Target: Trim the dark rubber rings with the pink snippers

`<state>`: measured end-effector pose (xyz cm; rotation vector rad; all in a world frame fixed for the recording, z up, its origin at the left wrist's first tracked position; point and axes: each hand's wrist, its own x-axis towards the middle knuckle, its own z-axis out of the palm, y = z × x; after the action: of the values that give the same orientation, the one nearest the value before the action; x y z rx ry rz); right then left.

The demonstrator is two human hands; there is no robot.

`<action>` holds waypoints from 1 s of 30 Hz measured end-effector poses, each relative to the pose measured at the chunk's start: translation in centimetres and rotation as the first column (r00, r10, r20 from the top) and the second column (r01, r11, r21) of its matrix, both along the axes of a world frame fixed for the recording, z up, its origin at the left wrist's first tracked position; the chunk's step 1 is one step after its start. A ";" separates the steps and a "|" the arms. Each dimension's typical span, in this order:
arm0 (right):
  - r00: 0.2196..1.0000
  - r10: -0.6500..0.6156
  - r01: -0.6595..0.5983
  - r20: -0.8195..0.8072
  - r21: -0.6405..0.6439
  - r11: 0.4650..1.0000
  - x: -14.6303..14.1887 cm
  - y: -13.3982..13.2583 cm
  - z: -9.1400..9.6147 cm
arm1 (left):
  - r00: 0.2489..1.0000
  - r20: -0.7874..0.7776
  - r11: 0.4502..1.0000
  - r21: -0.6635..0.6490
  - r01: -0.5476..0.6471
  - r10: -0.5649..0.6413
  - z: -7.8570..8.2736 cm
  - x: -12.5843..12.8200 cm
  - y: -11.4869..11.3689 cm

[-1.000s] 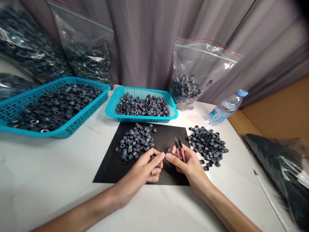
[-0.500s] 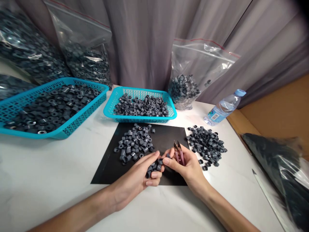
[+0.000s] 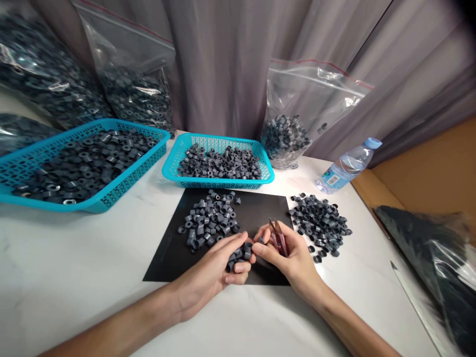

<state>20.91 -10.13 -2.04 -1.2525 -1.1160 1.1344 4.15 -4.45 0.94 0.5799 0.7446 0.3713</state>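
Note:
Cupped over the near part of a black mat point(image 3: 167, 263), my left hand point(image 3: 219, 267) is closed around several small dark grey plastic caps point(image 3: 240, 254). Just right of it, my right hand point(image 3: 290, 253) carries a pair of thread snips point(image 3: 278, 238) in its palm, the two pointed blades sticking up past the fingers. Between its thumb and fingertips it pinches one grey cap point(image 3: 261, 240). The fingertips of both hands are close together; whether they touch is hard to tell. Behind my left hand, a heap of caps point(image 3: 211, 218) lies on the mat.
Right of the mat lies another heap of caps point(image 3: 322, 223). Two blue baskets point(image 3: 219, 184) point(image 3: 111, 193) of caps stand behind and left. A clear zip bag point(image 3: 288, 134), a water bottle point(image 3: 345, 166), a metal ruler point(image 3: 414, 305) and a dark plastic-wrapped bundle point(image 3: 420, 258) surround the workspace.
The whole view has shifted slightly. The snips' blades sit a little closer together and lower in my right hand, and the pinched cap shows more. My left hand keeps its grip.

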 end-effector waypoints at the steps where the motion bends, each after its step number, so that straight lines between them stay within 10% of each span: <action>1: 1.000 -0.010 0.010 0.023 0.001 1.000 0.0 0.0 0.0 | 1.000 -0.003 1.000 -0.001 -0.004 0.004 0.0 0.0 0.0; 30: 0.998 0.034 -0.038 0.058 0.073 0.997 -1.4 -0.5 0.5 | 1.000 -0.015 0.998 0.069 0.002 -0.001 -1.2 0.0 0.1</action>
<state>19.51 -10.68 -1.52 -1.2173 -1.2167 1.0808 4.18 -4.33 -0.22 0.6491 0.7477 0.3932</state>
